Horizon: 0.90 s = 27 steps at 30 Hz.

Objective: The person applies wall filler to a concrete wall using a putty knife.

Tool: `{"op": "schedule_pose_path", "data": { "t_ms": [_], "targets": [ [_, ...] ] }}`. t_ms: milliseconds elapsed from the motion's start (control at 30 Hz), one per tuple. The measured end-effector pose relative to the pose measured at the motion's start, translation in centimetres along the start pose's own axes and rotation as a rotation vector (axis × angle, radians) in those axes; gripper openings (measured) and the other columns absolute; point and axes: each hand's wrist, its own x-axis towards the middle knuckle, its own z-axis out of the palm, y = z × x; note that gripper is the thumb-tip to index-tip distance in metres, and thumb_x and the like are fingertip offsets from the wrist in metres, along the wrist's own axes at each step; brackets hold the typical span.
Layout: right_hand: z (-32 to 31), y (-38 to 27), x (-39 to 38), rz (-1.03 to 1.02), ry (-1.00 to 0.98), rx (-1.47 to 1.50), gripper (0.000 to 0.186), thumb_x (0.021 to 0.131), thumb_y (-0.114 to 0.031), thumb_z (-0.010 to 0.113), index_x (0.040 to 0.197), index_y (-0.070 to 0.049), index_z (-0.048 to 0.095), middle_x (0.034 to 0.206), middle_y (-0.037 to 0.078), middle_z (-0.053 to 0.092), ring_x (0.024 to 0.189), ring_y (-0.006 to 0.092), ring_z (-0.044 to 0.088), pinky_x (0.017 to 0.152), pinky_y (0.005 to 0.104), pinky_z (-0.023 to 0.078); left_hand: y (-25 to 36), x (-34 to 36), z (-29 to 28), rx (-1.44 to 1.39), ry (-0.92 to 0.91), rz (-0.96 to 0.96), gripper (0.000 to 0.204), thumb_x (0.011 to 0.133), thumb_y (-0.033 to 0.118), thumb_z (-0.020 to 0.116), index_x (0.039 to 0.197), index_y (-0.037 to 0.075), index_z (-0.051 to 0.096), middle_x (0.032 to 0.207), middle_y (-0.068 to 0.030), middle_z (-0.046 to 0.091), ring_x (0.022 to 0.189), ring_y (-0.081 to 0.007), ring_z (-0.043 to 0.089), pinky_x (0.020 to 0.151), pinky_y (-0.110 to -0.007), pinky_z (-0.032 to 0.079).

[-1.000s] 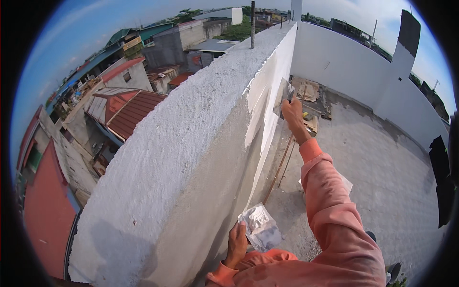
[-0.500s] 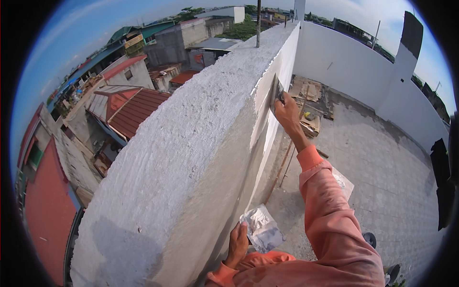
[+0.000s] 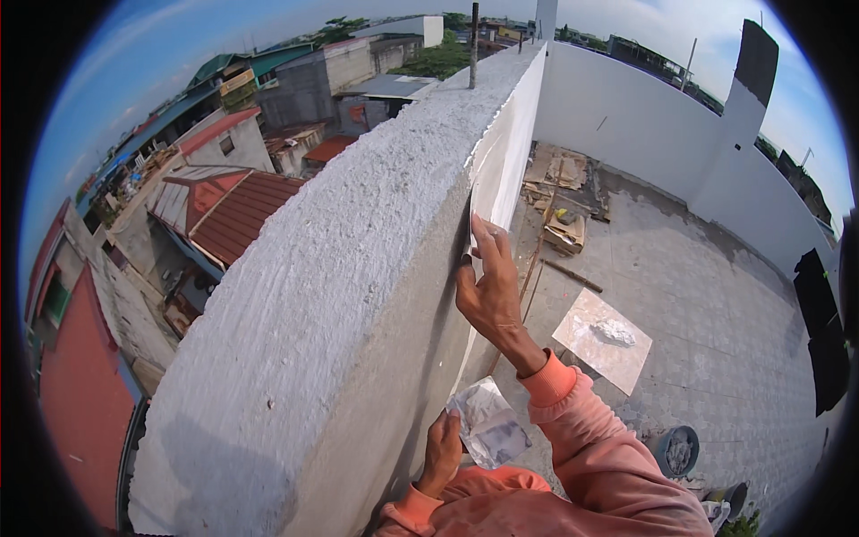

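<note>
My right hand (image 3: 494, 291) grips a putty knife (image 3: 470, 219), its thin dark blade edge-on against the inner face of a parapet wall (image 3: 385, 313). White putty (image 3: 504, 143) covers the farther stretch of that face, while the nearer part is bare grey. Low beside the wall, my left hand (image 3: 441, 452) holds a flat metal plate (image 3: 492, 434) by its left edge, thumb on top. White putty is smeared over the plate's upper part. The knife's handle is mostly hidden by my right fingers.
A square board (image 3: 582, 331) with a heap of white putty lies on the tiled floor. A bucket (image 3: 677, 449) stands nearer, at right. Flattened cardboard (image 3: 564, 234) lies farther off. A steel bar (image 3: 473, 49) rises from the rough wall top; rooftops (image 3: 242, 210) lie below, beyond it.
My right hand has come down and nearer along the wall with the putty knife, its elbow drawing back. The left hand and plate have barely moved. More of the board and bucket shows.
</note>
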Motion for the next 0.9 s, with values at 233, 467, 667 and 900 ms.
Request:
{"op": "schedule_pose_path", "data": {
  "t_ms": [233, 467, 667, 900],
  "targets": [
    [-2.9, -3.2, -3.1, 0.038, 0.034, -0.001, 0.045, 0.090, 0.003, 0.051, 0.135, 0.004, 0.052, 0.108, 0.020, 0.061, 0.100, 0.0308, 0.063, 0.087, 0.0349, 0.050, 1.0, -0.4, -0.3, -0.137, 0.014, -0.051, 0.039, 0.106, 0.028, 0.045, 0.122, -0.003, 0.061, 0.112, -0.0082, 0.065, 0.098, -0.0152, 0.058, 0.090, -0.031, 0.046],
    [-5.3, 11.2, 12.0, 0.320, 0.180, -0.088, 0.031, 0.092, -0.012, 0.047, 0.112, 0.008, 0.059, 0.090, 0.026, 0.064, 0.078, 0.0311, 0.063, 0.075, 0.0415, 0.049, 3.0, -1.1, 0.5, -0.118, 0.033, -0.056, 0.039, 0.107, 0.028, 0.041, 0.118, -0.004, 0.060, 0.105, -0.0103, 0.066, 0.095, -0.0190, 0.057, 0.090, -0.033, 0.044],
    [-3.4, 15.2, 16.5, 0.324, 0.126, -0.113, 0.037, 0.091, -0.013, 0.049, 0.121, 0.007, 0.059, 0.099, 0.026, 0.066, 0.088, 0.0340, 0.066, 0.083, 0.0396, 0.051, 1.2, -0.9, -0.2, -0.072, 0.080, -0.014, 0.035, 0.105, 0.025, 0.042, 0.110, -0.005, 0.060, 0.099, -0.0168, 0.064, 0.090, -0.0242, 0.056, 0.087, -0.035, 0.044],
    [-2.6, 8.2, 12.7, 0.072, 0.101, -0.099, 0.037, 0.092, -0.006, 0.050, 0.126, 0.006, 0.056, 0.106, 0.021, 0.059, 0.087, 0.0275, 0.063, 0.074, 0.0362, 0.052, 3.1, -1.4, -0.3, -0.020, 0.056, -0.001, 0.034, 0.106, 0.025, 0.042, 0.110, -0.004, 0.060, 0.096, -0.0147, 0.063, 0.088, -0.0212, 0.055, 0.085, -0.034, 0.044]
  ]
}}
